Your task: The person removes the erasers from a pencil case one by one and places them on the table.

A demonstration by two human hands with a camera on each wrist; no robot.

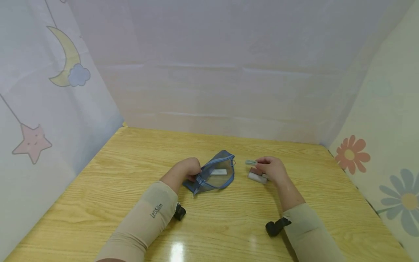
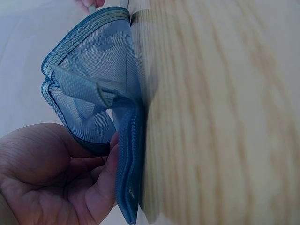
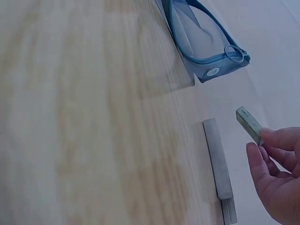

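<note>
My left hand [image 1: 187, 168] grips the near-left end of a blue mesh zipper pouch [image 1: 209, 186], whose mouth gapes toward the right. A white block [image 1: 219, 172] lies inside the pouch. In the left wrist view, fingers and thumb close round the pouch's edge by its zipper. To the right, my right hand [image 1: 274, 169] pinches a small pale green rectangular block [image 3: 248, 123] between thumb and fingertips, raised over the table. Under that hand lie a white bar [image 1: 257, 178] and a reddish-brown block [image 1: 255, 170], with another small pale piece partly hidden by the fingers.
The wood-grain table [image 1: 222, 225] is enclosed by a pale back wall [image 1: 209, 91] and side walls printed with a moon, a star and flowers. A metal ring pull [image 3: 234, 54] hangs at the pouch's right end. Black wrist cameras sit on both sleeves.
</note>
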